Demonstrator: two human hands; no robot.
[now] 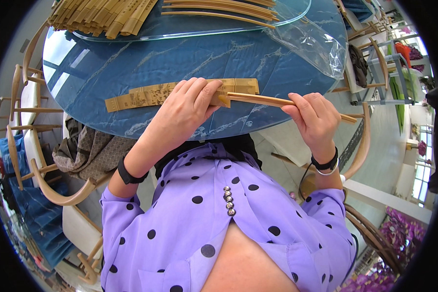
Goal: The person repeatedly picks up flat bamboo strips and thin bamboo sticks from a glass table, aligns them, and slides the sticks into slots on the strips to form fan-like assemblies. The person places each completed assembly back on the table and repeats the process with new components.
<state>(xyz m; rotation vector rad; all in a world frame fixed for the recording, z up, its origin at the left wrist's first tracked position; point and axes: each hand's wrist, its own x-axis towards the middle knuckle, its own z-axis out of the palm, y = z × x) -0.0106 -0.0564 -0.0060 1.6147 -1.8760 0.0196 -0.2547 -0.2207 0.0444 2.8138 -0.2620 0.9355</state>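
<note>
"What was furthest to your left?"

"A brown patterned cloth garment (95,153) beside your blue, marble-veined oval tabletop (146,63). At the tabletop's far left you had a thick pile of flat tan paper sleeves (107,19), over the rim of a clear glass disc (155,37)."

"And nearer to you?"

"Two long tan printed paper strips (136,99) overlapped over the near part of the tabletop. Your left hand (192,100) covered their middle, fingers bent close together, gripping the front strip near its right end."

"What was past that hand?"

"Further off, a row of slim, pale wooden sticks (219,9) lay on the disc. Nearer, two light wooden chopsticks (260,100) met the front strip's right end; whether their tips were inside, I couldn't tell."

"And your right hand (314,117)?"

"It pinched those chopsticks between thumb and fingers, their other ends poking out past it. Beyond it, a crumpled clear plastic bag (311,48) reached the tabletop's right edge."
</note>
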